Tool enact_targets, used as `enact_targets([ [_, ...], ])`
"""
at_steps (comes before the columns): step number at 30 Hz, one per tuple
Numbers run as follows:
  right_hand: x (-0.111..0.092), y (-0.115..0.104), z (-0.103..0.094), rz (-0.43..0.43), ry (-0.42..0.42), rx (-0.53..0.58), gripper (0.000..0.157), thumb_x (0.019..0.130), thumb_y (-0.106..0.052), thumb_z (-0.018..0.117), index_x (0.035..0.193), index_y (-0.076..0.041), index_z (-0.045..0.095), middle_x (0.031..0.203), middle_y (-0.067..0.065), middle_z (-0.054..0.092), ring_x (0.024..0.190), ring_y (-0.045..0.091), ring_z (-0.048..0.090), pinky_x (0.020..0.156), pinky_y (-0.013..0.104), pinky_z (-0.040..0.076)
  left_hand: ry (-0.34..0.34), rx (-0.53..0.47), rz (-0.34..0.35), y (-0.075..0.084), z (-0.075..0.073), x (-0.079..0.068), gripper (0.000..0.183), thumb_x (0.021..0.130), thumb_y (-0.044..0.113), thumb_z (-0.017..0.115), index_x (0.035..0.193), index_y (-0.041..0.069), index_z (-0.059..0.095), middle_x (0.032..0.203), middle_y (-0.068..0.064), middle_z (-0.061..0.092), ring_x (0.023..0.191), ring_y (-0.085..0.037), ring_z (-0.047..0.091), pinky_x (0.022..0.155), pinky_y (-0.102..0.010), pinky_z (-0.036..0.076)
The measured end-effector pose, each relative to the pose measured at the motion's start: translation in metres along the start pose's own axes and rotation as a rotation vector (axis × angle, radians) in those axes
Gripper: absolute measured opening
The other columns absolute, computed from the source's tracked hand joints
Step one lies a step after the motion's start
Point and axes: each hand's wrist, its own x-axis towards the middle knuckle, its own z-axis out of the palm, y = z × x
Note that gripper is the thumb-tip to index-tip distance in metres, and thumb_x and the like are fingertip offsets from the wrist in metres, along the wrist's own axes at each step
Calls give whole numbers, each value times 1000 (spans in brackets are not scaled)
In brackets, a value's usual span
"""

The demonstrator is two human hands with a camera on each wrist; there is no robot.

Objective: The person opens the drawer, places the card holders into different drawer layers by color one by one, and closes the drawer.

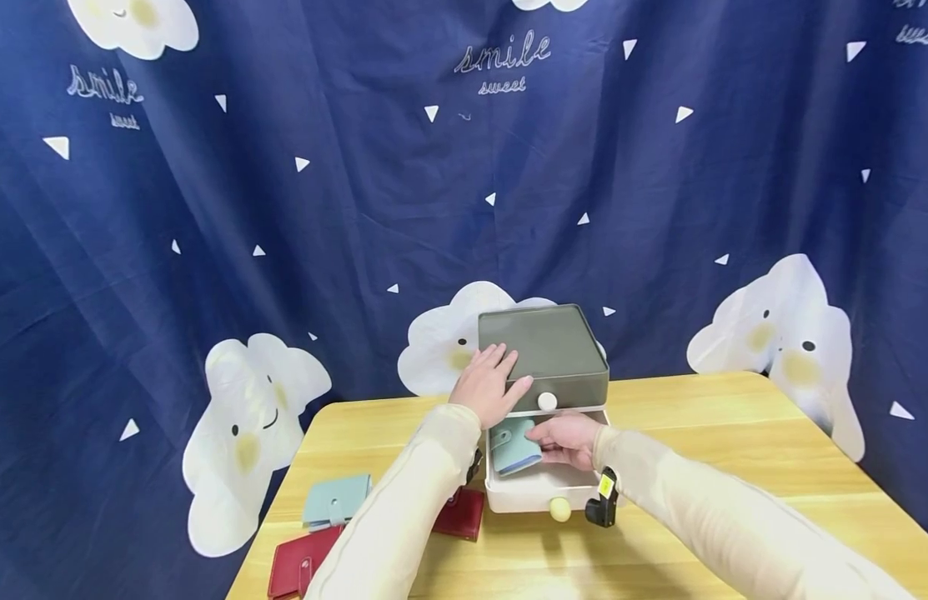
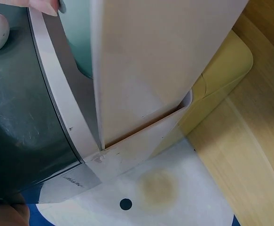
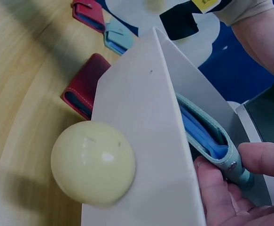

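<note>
A white drawer with a yellow knob stands pulled out below the dark green top drawer of a small cabinet. Inside it, toward the left side, lies a light green card wallet with a snap strap and blue inner sleeves. My right hand pinches that wallet's right end between thumb and fingers. My left hand rests on the left edge of the cabinet's top, fingers straight. In the left wrist view, the wallet is mostly hidden by the drawer's side wall.
Left of the drawer a red wallet lies on the wooden table. Farther left lie another light green wallet and another red wallet, partly under my left sleeve. A dark blue curtain hangs behind.
</note>
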Motion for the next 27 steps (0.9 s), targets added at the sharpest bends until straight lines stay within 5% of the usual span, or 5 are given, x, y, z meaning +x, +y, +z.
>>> enact_targets([
  [11, 8, 7, 0, -4, 52, 0, 14, 90, -3, 59, 98, 9, 61, 82, 9, 70, 77, 16, 67, 75, 31, 57, 8, -1, 5, 0, 1, 1, 69, 99, 61, 25, 147, 14, 40, 153, -9, 33, 143, -23, 24, 118, -38, 13],
  [27, 5, 9, 0, 25, 200, -223, 13, 84, -7, 72, 80, 0, 61, 66, 7, 59, 58, 16, 58, 59, 29, 56, 2, -11, -5, 0, 0, 0, 68, 99, 60, 26, 147, 14, 40, 153, -9, 34, 144, -22, 23, 118, -38, 13],
])
